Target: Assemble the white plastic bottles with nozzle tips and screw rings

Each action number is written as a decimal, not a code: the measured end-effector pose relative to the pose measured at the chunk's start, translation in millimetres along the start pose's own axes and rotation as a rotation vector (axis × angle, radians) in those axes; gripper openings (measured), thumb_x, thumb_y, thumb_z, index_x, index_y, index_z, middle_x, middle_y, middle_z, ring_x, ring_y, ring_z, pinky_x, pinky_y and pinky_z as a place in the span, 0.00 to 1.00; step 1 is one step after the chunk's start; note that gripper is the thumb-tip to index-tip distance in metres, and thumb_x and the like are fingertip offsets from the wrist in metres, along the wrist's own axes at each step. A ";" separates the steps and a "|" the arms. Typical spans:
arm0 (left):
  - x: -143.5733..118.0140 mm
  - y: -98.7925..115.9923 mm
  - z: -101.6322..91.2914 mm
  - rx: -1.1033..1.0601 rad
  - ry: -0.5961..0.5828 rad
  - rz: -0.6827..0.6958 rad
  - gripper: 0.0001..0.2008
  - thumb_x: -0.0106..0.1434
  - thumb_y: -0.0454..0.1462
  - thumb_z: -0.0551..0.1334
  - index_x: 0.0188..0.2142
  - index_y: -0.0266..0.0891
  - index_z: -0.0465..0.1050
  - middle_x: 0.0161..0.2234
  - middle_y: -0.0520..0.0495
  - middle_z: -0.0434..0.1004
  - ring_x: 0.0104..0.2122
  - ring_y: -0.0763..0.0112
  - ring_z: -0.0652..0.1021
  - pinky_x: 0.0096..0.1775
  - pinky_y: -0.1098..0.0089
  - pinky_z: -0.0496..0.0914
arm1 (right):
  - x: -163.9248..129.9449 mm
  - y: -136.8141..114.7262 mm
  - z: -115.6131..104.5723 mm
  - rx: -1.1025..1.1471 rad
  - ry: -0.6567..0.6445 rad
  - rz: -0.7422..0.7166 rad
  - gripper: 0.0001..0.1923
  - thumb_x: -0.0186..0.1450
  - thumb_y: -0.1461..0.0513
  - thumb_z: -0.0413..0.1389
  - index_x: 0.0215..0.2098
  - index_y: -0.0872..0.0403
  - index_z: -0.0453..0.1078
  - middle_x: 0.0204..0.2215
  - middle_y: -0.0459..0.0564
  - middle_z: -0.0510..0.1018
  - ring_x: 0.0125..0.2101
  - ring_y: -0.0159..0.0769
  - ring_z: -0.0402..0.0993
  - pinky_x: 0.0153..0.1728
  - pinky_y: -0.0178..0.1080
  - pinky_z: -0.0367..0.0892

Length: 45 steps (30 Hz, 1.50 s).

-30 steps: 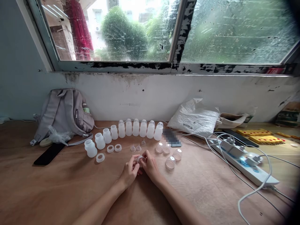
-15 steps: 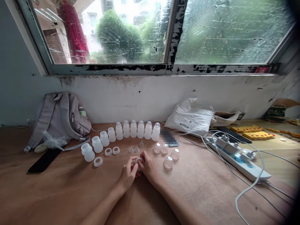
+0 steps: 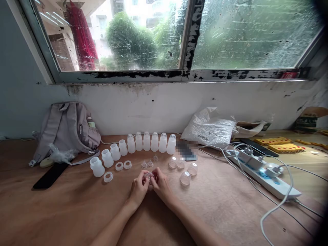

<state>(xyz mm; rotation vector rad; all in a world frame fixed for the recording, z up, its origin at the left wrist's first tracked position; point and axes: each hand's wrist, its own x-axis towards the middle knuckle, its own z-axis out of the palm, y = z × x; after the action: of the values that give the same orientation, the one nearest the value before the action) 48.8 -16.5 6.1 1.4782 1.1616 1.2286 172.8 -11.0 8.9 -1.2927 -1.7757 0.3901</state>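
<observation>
A grey fabric backpack (image 3: 67, 128) leans against the wall at the tabletop's (image 3: 51, 212) left; a white power strip (image 3: 266, 177) with plugged cables lies right, beside a crumpled white plastic bag (image 3: 208, 128).

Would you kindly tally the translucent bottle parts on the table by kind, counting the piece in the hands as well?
Bottles with caps on: 6
Open bottles without caps: 4
Loose rings: 3
Small nipples on the table: 3
Loose dome caps: 4
Piece held by the left hand and right hand: 1
Total: 21
</observation>
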 end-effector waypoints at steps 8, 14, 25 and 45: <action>5.0 -3.3 0.8 -0.331 -0.077 -0.216 0.10 0.56 0.44 0.52 0.33 0.40 0.62 0.20 0.56 0.64 0.12 0.82 0.62 0.14 0.79 0.56 | 2.3 -3.8 -12.1 0.099 -0.113 -0.109 0.10 0.64 0.60 0.42 0.41 0.53 0.61 0.24 0.44 0.68 0.25 0.30 0.66 0.29 0.32 0.61; 7.1 3.5 -8.4 -0.500 -0.186 -0.342 0.16 0.56 0.49 0.49 0.33 0.40 0.61 0.19 0.57 0.62 0.12 0.81 0.61 0.13 0.79 0.55 | 2.4 -5.2 -12.4 -0.151 -0.148 -0.170 0.13 0.65 0.58 0.40 0.29 0.52 0.63 0.30 0.48 0.65 0.29 0.32 0.65 0.30 0.34 0.61; 3.2 17.6 -6.6 -0.284 -0.152 -0.272 0.19 0.56 0.51 0.50 0.21 0.38 0.54 0.16 0.58 0.51 0.15 0.83 0.54 0.16 0.80 0.48 | -9.9 -8.1 2.2 -0.001 -0.156 -0.258 0.12 0.65 0.62 0.42 0.24 0.54 0.58 0.21 0.45 0.67 0.21 0.28 0.61 0.24 0.31 0.57; 14.9 9.7 -12.8 -0.108 -0.206 -0.189 0.20 0.57 0.50 0.46 0.21 0.37 0.59 0.16 0.56 0.54 0.16 0.80 0.57 0.18 0.78 0.52 | -5.9 -0.8 6.5 -0.025 -0.115 -0.316 0.13 0.64 0.60 0.43 0.23 0.55 0.60 0.19 0.45 0.67 0.19 0.27 0.60 0.22 0.30 0.54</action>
<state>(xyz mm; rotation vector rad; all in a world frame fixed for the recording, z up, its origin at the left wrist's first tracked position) 38.5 -3.0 20.0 1.3470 1.0534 0.9717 167.6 -15.0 3.0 -0.9997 -2.0481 0.2689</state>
